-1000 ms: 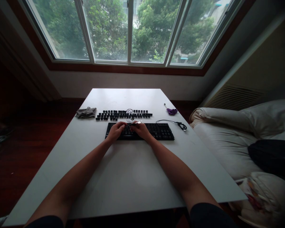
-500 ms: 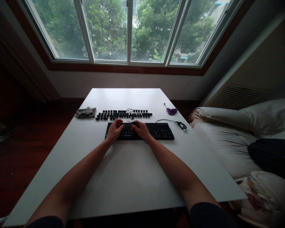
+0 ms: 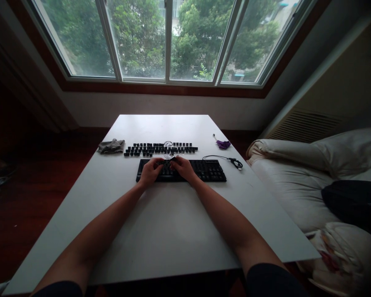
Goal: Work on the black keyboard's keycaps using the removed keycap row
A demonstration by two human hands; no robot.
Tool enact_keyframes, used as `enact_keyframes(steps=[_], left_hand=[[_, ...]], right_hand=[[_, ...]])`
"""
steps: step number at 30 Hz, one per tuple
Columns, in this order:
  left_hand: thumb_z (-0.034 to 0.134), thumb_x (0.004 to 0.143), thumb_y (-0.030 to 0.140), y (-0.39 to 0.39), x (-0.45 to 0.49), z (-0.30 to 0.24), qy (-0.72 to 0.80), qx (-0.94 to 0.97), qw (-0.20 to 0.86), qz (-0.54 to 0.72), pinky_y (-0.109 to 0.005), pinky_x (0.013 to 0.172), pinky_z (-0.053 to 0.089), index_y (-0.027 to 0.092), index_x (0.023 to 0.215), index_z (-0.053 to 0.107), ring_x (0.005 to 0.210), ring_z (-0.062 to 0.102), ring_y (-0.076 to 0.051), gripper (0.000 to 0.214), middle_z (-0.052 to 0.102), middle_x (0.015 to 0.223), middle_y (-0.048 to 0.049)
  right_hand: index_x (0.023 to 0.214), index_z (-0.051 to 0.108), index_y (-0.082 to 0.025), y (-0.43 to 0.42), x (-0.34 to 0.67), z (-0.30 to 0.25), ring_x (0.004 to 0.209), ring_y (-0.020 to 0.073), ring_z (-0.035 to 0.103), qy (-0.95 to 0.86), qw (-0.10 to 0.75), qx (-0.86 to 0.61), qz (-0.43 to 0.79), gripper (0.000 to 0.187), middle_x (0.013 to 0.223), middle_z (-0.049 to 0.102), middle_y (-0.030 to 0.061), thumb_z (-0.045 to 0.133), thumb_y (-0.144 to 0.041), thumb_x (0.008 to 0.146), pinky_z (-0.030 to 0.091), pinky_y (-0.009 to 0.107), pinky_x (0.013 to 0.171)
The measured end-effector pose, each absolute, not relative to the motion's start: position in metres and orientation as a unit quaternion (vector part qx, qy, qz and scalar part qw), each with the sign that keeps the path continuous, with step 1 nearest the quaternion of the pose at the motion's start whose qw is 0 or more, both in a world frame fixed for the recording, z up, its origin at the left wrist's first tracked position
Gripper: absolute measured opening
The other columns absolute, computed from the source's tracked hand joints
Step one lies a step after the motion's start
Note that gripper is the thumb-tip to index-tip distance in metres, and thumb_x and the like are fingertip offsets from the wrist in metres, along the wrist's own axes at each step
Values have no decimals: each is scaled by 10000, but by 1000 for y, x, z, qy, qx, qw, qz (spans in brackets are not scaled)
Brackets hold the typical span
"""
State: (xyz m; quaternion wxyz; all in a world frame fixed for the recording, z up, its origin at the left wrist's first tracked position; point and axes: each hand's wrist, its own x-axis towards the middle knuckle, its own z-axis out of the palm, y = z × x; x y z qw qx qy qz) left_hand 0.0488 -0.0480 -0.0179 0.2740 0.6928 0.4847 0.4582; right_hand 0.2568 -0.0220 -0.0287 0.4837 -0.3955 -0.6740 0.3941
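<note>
A black keyboard (image 3: 208, 170) lies on the white table in front of me, with part of its keys hidden by my hands. My left hand (image 3: 151, 170) rests over its left part, fingers curved and thumb apart from them, with nothing visible in the grip. Close to its right, my right hand (image 3: 184, 168) pinches a small black keycap (image 3: 173, 159) above the upper keys; its shape is hard to make out. Behind the keyboard, loose black keycaps (image 3: 156, 149) stand in several rows. Thin wire loops (image 3: 168, 144) lie among them and just past my fingertips.
A grey cloth (image 3: 111, 146) lies at the table's left edge. On the right are a purple cloth or brush-like item (image 3: 223, 144) and the coiled cable (image 3: 236, 163). A pale sofa (image 3: 284, 181) stands along the table's right side, a window (image 3: 168, 45) beyond.
My left fingers have dropped slightly and reached right, closer to the keys. The right hand keeps its pinch in nearly the same spot.
</note>
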Motion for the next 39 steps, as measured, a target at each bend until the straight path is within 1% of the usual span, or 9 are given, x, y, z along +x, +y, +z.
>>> enact_keyframes(steps=[3, 8, 10, 12, 15, 19, 23, 31, 39], left_hand=[[640, 869, 340, -46, 49, -20, 493, 678, 282, 468, -284, 678, 492, 238, 1137, 700, 679, 612, -157, 293, 685, 786, -3], [646, 856, 357, -36, 41, -19, 493, 623, 326, 513, -281, 721, 519, 229, 1230, 679, 764, 651, -157, 397, 731, 1025, -47], [645, 848, 354, -30, 34, -18, 508, 600, 325, 527, -272, 691, 513, 230, 1241, 679, 747, 648, -155, 413, 736, 1016, -48], [638, 843, 346, -23, 25, -17, 527, 587, 310, 530, -268, 667, 502, 228, 1210, 694, 728, 641, -157, 389, 740, 952, -42], [644, 816, 308, -12, 13, -17, 550, 583, 269, 534, -289, 772, 516, 219, 1113, 717, 855, 665, -182, 318, 741, 1003, -47], [646, 793, 267, 4, 6, -17, 601, 620, 188, 468, -356, 898, 493, 232, 1053, 737, 973, 649, -231, 277, 734, 1026, -48], [631, 796, 239, 20, 8, -12, 616, 678, 78, 395, -416, 1001, 421, 235, 1038, 744, 1038, 597, -269, 266, 718, 1071, -63], [627, 799, 237, 37, 26, -8, 604, 750, 16, 270, -464, 967, 338, 264, 996, 728, 1088, 548, -323, 223, 724, 1031, -73], [649, 765, 237, 47, 35, -13, 625, 749, -16, 219, -488, 947, 324, 252, 926, 725, 1126, 476, -357, 179, 679, 1069, -115]], right_hand=[[858, 639, -197, -22, 257, -29, 644, 168, 655, -673, 485, -395, 394, 320, 705, 701, 25, 653, -516, 856, 520, 280, 655], [856, 639, -192, -20, 259, -32, 634, 166, 654, -667, 487, -392, 404, 306, 704, 702, 31, 654, -498, 855, 516, 279, 646], [856, 636, -193, -20, 259, -32, 633, 167, 657, -663, 483, -398, 410, 311, 703, 702, 31, 655, -504, 847, 523, 282, 648], [862, 636, -195, -19, 260, -32, 641, 172, 663, -664, 476, -405, 411, 315, 705, 703, 32, 656, -508, 841, 531, 287, 657], [863, 632, -195, -20, 260, -31, 645, 177, 666, -666, 470, -407, 413, 313, 697, 700, 31, 661, -505, 832, 535, 290, 657], [862, 631, -194, -19, 260, -32, 629, 171, 659, -664, 471, -406, 415, 313, 688, 692, 27, 660, -503, 826, 526, 279, 638], [864, 632, -194, -18, 260, -34, 632, 168, 660, -661, 472, -405, 420, 311, 702, 698, 27, 659, -501, 823, 521, 275, 639], [869, 635, -192, -19, 261, -32, 631, 164, 654, -666, 469, -399, 420, 288, 699, 698, 25, 659, -477, 831, 520, 272, 646], [854, 636, -191, -20, 264, -28, 625, 159, 646, -677, 467, -395, 410, 267, 689, 690, 17, 649, -457, 847, 506, 268, 639]])
